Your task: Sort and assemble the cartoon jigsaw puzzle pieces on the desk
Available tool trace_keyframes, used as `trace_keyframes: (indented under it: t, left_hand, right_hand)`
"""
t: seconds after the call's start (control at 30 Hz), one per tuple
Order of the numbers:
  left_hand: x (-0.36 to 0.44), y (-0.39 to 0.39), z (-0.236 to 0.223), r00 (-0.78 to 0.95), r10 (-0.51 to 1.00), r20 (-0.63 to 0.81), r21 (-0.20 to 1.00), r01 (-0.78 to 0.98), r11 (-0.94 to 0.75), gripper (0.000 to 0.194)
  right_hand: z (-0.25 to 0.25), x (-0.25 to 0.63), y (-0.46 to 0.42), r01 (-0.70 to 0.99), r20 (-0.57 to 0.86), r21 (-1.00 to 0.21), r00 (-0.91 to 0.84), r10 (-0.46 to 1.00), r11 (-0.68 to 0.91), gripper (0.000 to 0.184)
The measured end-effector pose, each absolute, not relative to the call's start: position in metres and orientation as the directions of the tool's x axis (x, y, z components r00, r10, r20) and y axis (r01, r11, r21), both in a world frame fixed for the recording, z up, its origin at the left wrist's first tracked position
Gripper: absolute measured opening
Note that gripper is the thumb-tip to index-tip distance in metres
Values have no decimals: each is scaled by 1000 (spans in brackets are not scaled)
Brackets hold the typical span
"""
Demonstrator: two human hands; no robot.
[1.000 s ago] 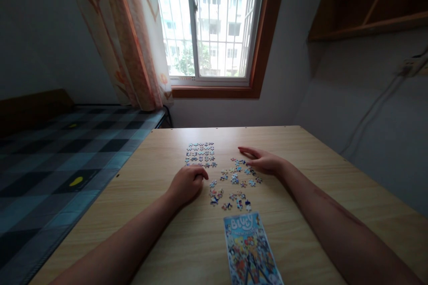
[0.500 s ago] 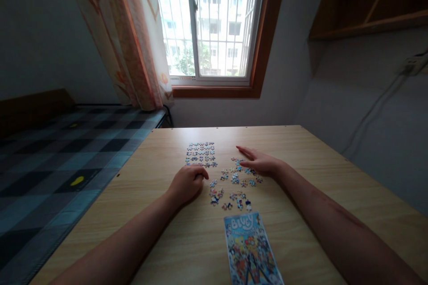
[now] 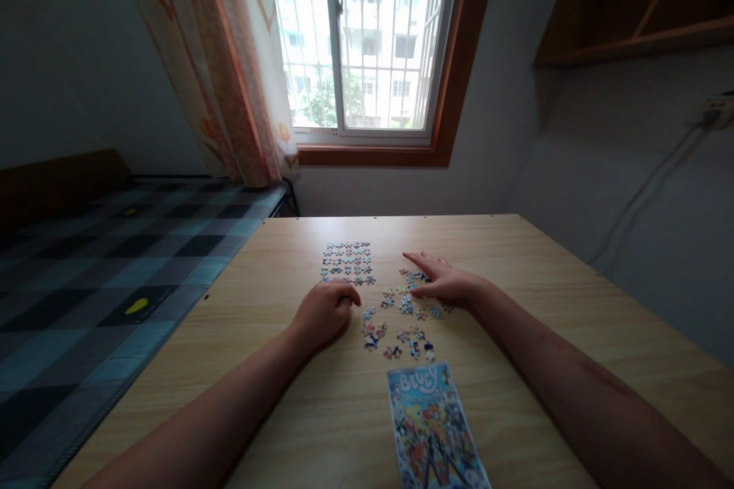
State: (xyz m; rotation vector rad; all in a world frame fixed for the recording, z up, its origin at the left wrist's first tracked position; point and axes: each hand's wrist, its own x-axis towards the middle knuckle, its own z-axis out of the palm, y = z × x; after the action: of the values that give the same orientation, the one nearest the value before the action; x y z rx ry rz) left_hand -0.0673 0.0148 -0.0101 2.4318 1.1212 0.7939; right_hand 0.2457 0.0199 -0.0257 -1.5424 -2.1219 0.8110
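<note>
My left hand (image 3: 325,313) rests on the table with its fingers curled in. Whatever it may hold is hidden under the fingers. Just beyond it lie jigsaw puzzle pieces laid out in neat rows (image 3: 347,261). Loose puzzle pieces (image 3: 407,304) are scattered to the right of that hand. Over the right side of this scatter my right hand (image 3: 449,280) is open, thumb and fingers apart, covering some pieces. Nearer to me is a puzzle box or picture sheet marked "BLUEY" (image 3: 433,428), lying flat between my forearms.
The wooden table (image 3: 287,260) reaches to the window wall. A bed with a checked cover (image 3: 172,244) stands along its left side. A curtain (image 3: 223,61) hangs by the window (image 3: 372,38). A wall shelf (image 3: 636,38) and a cord (image 3: 647,183) are at the right.
My right hand has shifted slightly down toward the loose pieces, covering more of them. My left hand stays beside the rows. The whole view has moved a little.
</note>
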Motion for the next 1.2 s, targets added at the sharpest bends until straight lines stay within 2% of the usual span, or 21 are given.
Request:
trace_keyframes:
  t: [0.07, 0.13, 0.2, 0.27, 0.4, 0.6, 0.77, 1.0, 1.2]
  left_hand:
    - [-67, 14, -10, 531, 776, 339, 517, 584, -625, 30]
    - [-67, 14, -10, 531, 778, 336, 519, 585, -623, 30]
    - [-66, 14, -10, 529, 778, 337, 522, 583, -623, 30]
    - [-66, 14, -10, 529, 776, 343, 527, 576, -625, 30]
    - [-66, 14, -12, 522, 779, 348, 530, 576, -623, 30]
    - [-66, 13, -11, 525, 779, 344, 533, 573, -622, 30]
    - [-67, 13, -11, 525, 776, 349, 541, 563, -625, 30]
    - [-67, 13, -11, 524, 757, 391, 541, 534, -649, 29]
    - [-63, -4, -3, 525, 676, 517, 429, 525, -735, 29]
  right_hand:
    - [-20, 246, 18, 682, 37, -682, -331, 943, 266, 77]
    - [-10, 242, 13, 670, 107, -658, -370, 923, 345, 46]
    - [3, 235, 6, 709, 135, -553, -442, 887, 438, 23]
    - [14, 226, -2, 749, 100, -445, -504, 858, 492, 15]
    - [24, 210, -13, 775, 64, -370, -530, 846, 513, 16]
    - [21, 203, -16, 774, 101, -374, -513, 852, 511, 16]
    - [22, 210, -14, 787, 76, -358, -511, 856, 502, 15]
    - [45, 247, -11, 719, 0, -536, -523, 852, 442, 20]
    - [67, 242, -21, 626, -7, -676, -533, 846, 389, 27]
